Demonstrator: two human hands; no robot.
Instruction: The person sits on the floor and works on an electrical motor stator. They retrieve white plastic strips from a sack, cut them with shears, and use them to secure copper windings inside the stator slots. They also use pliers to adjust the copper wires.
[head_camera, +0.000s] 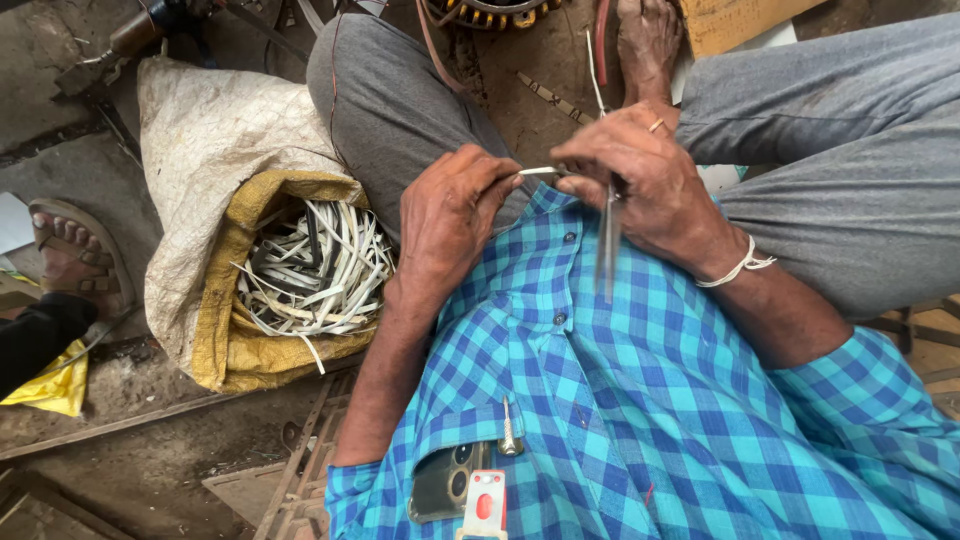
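Observation:
My left hand (450, 215) pinches one end of a short white strip (538, 171) in front of my checked blue shirt. My right hand (635, 175) holds the strip's other end and also grips a thin dark metal blade or scissors (607, 235) that hangs down from the fist. A ring sits on one right finger and a white thread is tied round the right wrist. Both hands are close together above my lap, between my grey-trousered knees.
An open sack (225, 340) with a yellow lining, full of several white and dark strips (315, 270), lies at my left. Another person's sandalled foot (75, 255) is at the far left. A motor stator (490, 12) and my bare foot (645, 40) lie ahead.

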